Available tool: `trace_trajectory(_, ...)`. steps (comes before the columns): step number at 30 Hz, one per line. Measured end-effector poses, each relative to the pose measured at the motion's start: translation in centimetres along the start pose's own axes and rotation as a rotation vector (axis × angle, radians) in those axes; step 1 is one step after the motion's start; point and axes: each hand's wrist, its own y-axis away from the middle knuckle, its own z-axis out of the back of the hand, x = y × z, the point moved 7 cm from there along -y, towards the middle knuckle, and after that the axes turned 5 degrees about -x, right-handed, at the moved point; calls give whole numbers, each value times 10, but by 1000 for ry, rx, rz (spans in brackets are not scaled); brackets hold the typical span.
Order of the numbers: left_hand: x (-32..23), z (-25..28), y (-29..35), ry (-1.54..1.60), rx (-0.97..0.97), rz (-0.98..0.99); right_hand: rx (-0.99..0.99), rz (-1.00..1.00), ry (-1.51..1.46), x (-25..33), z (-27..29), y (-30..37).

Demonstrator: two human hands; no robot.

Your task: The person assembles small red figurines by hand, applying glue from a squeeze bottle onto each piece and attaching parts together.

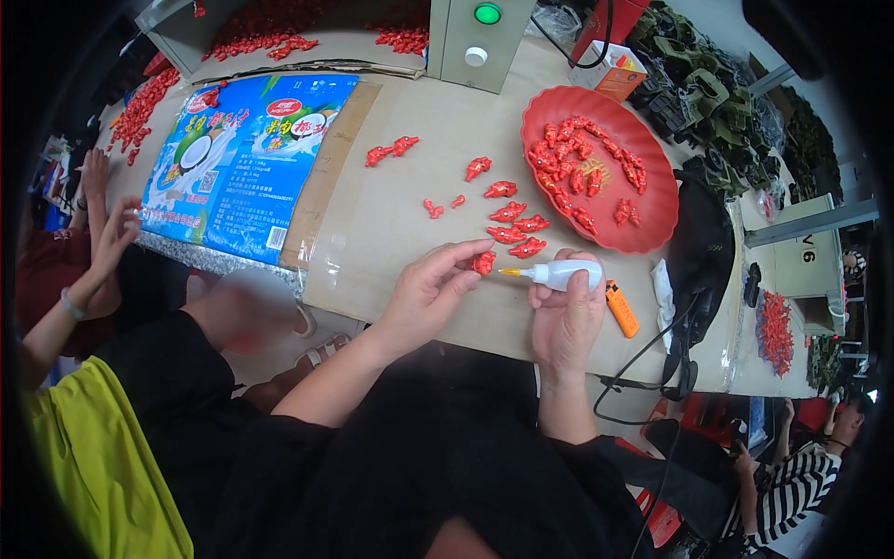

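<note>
Between the thumb and fingers of my left hand (430,291) I pinch a small red figurine (483,262). My right hand (570,321) is wrapped round a white squeeze bottle (562,273) with a thin yellowish nozzle. The bottle lies tilted sideways, its tip pointing left at the figurine, with a small gap between them. Just beyond my hands, several red figurines (507,213) with gold marks lie on the table. Two small red pieces (433,209) are left of them. An orange lighter (621,310) rests beside my right hand.
A scalloped red plate (656,140) with many red pieces stands at the right. A blue printed cardboard sheet (247,168) covers the left table. A grey box with a green button (487,13) stands behind. A black bag (703,265) and cable are at right. A co-worker's hand (112,238) is at left.
</note>
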Motion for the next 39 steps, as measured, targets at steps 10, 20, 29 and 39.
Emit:
trace_trajectory(10,1,1,0,-32,-21,25,9,176,122,4,-4,7)
trace_trajectory(20,4,-5,-4,89,-10,97,-98,-267,-349,-19,-19,-4)
trace_trajectory(29,3,-10,-3,130,22,122,-47,-344,-454,-30,-31,-2)
trace_trajectory(39,9,11,-5,44,-210,35,-59,-68,-130,-6,1,1)
